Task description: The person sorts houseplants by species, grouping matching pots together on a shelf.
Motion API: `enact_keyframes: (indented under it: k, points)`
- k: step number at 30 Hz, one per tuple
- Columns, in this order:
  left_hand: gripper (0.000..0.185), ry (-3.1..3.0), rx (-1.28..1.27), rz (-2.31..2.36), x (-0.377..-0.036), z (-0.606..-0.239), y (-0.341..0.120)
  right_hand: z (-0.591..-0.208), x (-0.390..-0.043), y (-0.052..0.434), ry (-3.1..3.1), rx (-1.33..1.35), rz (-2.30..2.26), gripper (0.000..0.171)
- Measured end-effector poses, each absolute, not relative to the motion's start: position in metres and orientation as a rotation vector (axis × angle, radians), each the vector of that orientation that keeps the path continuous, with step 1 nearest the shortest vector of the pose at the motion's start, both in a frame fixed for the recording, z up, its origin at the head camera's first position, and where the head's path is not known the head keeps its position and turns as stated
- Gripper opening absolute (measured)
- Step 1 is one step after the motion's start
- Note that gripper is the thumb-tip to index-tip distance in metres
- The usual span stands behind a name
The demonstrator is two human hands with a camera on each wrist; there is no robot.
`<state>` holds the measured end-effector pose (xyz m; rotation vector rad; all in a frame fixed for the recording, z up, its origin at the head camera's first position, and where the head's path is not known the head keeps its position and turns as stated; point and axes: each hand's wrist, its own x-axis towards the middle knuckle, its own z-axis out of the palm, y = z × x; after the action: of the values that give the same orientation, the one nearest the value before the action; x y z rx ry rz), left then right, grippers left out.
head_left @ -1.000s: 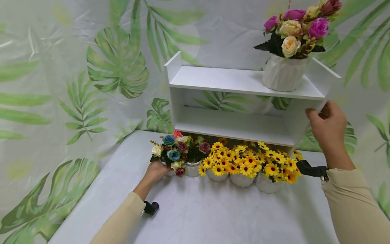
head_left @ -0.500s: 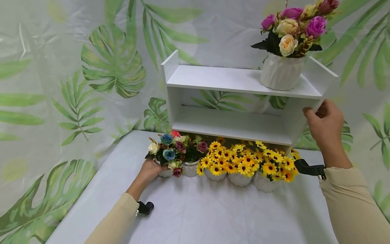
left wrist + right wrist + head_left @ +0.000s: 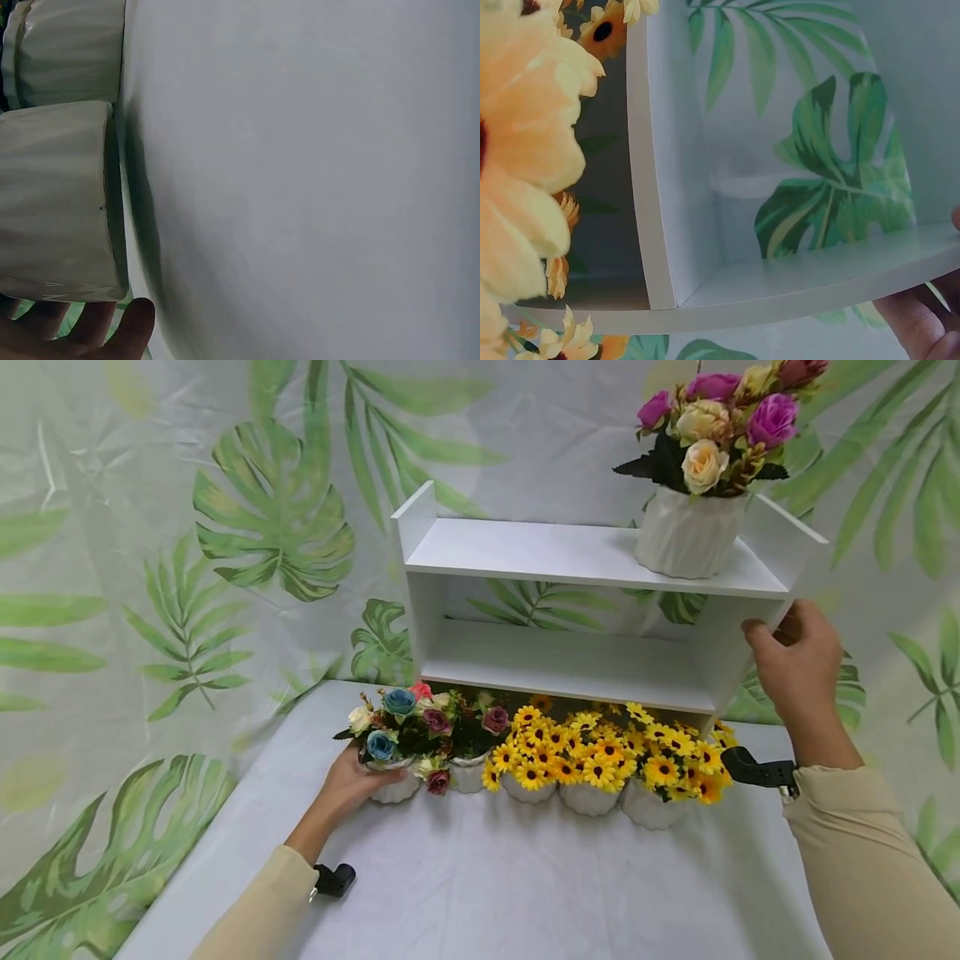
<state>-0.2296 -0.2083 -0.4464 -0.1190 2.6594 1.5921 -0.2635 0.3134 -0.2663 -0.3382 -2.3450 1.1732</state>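
Note:
My left hand [image 3: 347, 783] holds the left side of a white ribbed flowerpot [image 3: 395, 788] with blue, white and dark pink artificial roses [image 3: 390, 727]. It is the leftmost pot in the row on the table. In the left wrist view, the fingers [image 3: 135, 326] lie along the side of this pot [image 3: 56, 202]. My right hand [image 3: 806, 672] grips the right side panel of a white two-tier shelf [image 3: 525, 547], thumb in front. The right wrist view shows part of that hand [image 3: 915, 319] at the panel's edge.
Another rose pot [image 3: 468, 777] and several pots of yellow daisy-like flowers [image 3: 592, 760] stand in a row along the shelf's foot. A pot of purple and cream roses [image 3: 686, 531] sits on the top tier at the right. Behind hangs a leaf-print curtain [image 3: 277, 518].
My left hand has moved left with the blue-rose flowerpot, widening its distance from the neighbouring rose pot. The right hand keeps its grip on the shelf. The head view has shifted slightly.

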Motion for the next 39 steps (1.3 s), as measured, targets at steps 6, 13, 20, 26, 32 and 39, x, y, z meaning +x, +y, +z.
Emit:
enact_keyframes:
  k: [6,13,20,26,32,39]
  points:
    - [0.082,2.649,-0.106,1.625,-0.218,-0.444,-0.222,-0.266,-0.264,0.315,-2.325,-0.342,1.166,0.051]
    - [0.084,2.653,-0.103,1.708,-0.209,-0.426,-0.232,-0.266,-0.264,0.315,-2.33,-0.348,1.161,0.051]
    - [0.085,2.74,-0.033,1.664,-0.2,-0.396,-0.236,-0.266,-0.264,0.314,-2.329,-0.341,1.16,0.051]
    - [0.085,2.747,0.095,1.721,-0.194,-0.378,-0.238,-0.267,-0.264,0.313,-2.327,-0.324,1.163,0.051]
    - [0.081,2.785,0.126,1.746,-0.19,-0.364,-0.235,-0.268,-0.264,0.313,-2.329,-0.322,1.142,0.05]
    - [0.083,2.721,0.251,1.95,-0.192,-0.346,-0.228,-0.269,-0.266,0.314,-2.331,-0.333,1.143,0.05]
